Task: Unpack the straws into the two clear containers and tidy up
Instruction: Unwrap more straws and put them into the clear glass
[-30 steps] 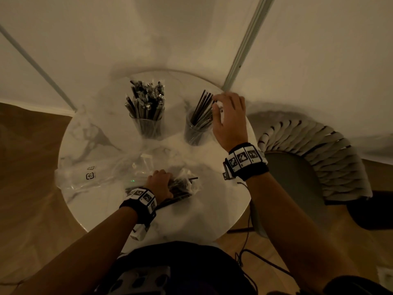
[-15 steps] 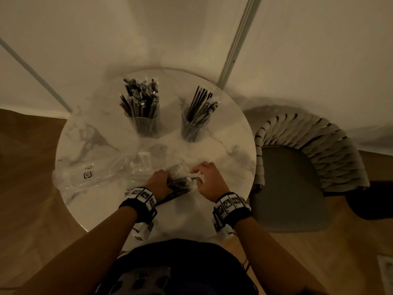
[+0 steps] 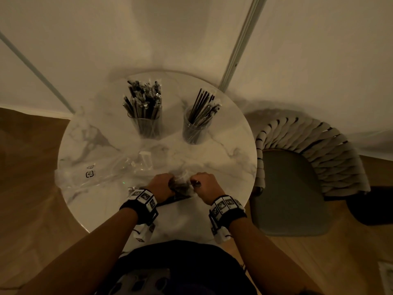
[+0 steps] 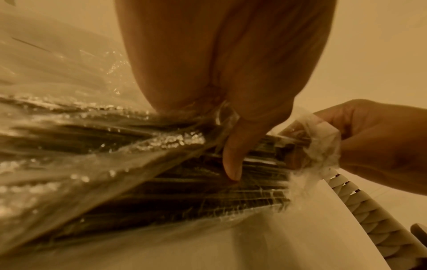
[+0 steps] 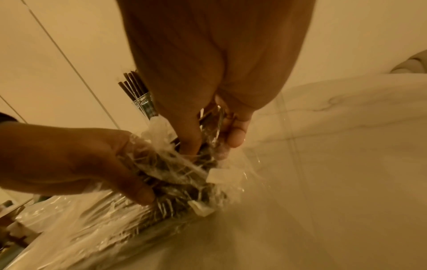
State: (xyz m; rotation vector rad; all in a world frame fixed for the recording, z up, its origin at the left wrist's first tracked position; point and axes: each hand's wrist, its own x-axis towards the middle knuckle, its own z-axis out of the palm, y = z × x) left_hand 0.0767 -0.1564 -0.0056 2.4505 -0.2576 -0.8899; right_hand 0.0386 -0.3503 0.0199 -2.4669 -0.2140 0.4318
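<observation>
Straws bag [image 3: 180, 186] gripped between left hand [image 3: 160, 186] and right hand [image 3: 205, 184].

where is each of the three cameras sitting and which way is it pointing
Head: on the head, looking down at the round table, two containers of straws and a chair; both forearms, left hand and right hand show.
Left wrist: under the left hand, facing right along the straw packet; the right hand shows too.
Right wrist: under the right hand, facing the wall and the packet's open end; the left hand shows too.
Shared: all three show both hands gripping the packet.
</observation>
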